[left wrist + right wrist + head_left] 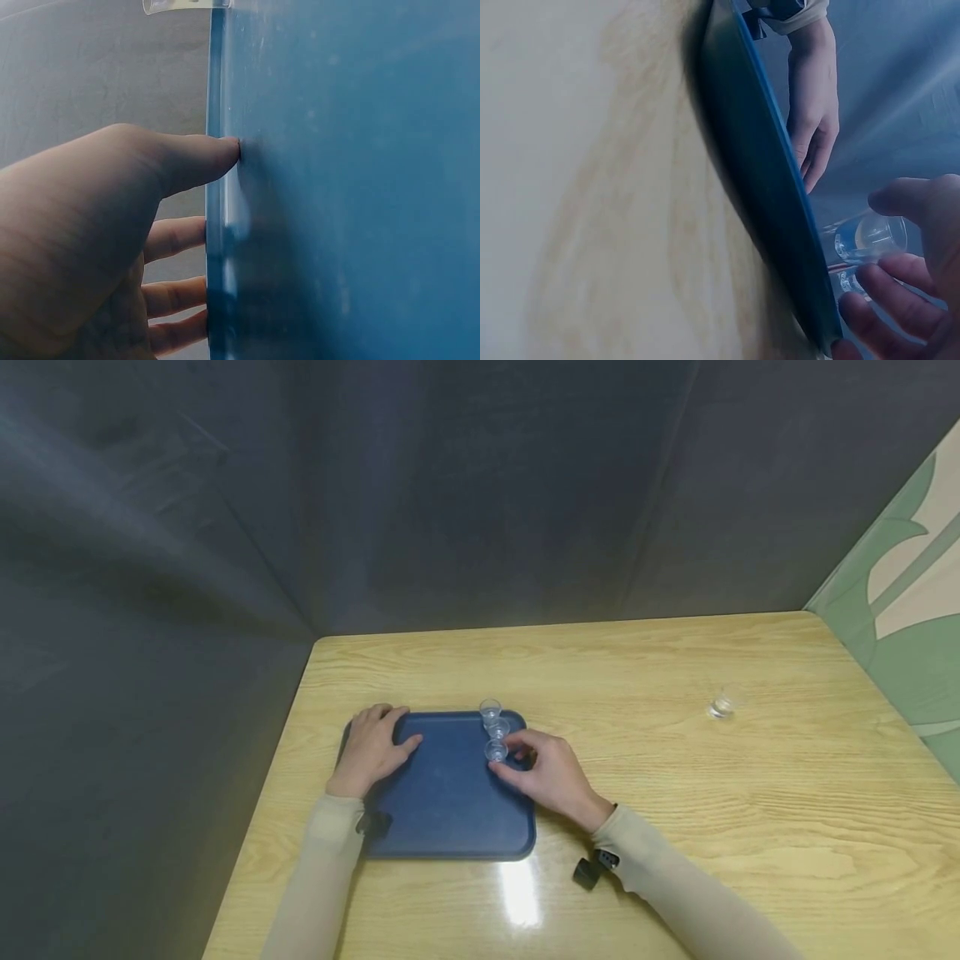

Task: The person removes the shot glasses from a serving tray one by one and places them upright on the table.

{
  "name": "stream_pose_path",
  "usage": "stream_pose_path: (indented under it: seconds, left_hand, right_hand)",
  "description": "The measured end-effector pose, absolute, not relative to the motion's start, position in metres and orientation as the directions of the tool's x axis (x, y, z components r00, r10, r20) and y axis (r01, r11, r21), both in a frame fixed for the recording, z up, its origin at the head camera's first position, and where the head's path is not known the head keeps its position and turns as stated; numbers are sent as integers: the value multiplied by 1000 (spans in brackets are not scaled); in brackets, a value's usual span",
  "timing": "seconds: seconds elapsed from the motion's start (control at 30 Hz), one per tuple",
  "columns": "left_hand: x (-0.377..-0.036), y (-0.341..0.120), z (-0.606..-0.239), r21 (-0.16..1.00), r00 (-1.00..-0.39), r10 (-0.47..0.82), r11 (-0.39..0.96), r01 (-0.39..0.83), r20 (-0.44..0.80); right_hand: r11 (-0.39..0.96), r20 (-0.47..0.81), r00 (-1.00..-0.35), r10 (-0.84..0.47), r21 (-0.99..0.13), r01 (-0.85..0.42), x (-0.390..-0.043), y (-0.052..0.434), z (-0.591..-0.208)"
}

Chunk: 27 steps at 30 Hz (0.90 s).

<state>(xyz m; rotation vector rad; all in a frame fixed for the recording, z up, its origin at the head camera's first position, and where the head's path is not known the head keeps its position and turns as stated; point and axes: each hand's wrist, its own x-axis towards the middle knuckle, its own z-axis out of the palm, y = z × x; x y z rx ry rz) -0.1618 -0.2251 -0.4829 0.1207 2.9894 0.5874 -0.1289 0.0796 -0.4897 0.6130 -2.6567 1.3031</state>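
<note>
A dark blue tray (450, 810) lies on the table. My left hand (372, 747) grips its far left edge; in the left wrist view the thumb (199, 159) rests on the inner rim and the fingertips disappear behind the edge. Three small clear glasses stand in a line at the tray's far right corner: a far glass (490, 710), a middle glass (498, 728) and a near glass (496, 751). Thumb and fingers of my right hand (551, 774) pinch the near glass. That glass (870, 236) shows between them in the right wrist view.
Another small clear glass (722, 704) stands on the wooden table (675, 760), far to the right. Dark cloth (487, 493) hangs behind the table and along its left side. A green-patterned surface (907, 602) borders the right.
</note>
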Motion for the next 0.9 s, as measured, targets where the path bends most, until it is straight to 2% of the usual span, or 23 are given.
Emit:
stream_pose_path:
  seconds: [0.67,0.9]
  left_hand:
    - [-160,-224,-483,372,-993,95,926,64,-67]
    - [-161,-224,-482,367,-993,95,928,63,-71]
  right_hand:
    - [517,278,-910,-308,-754,-405,-128,83,-489]
    - [456,266,-912,-311,-800,-389,-128,89,-486]
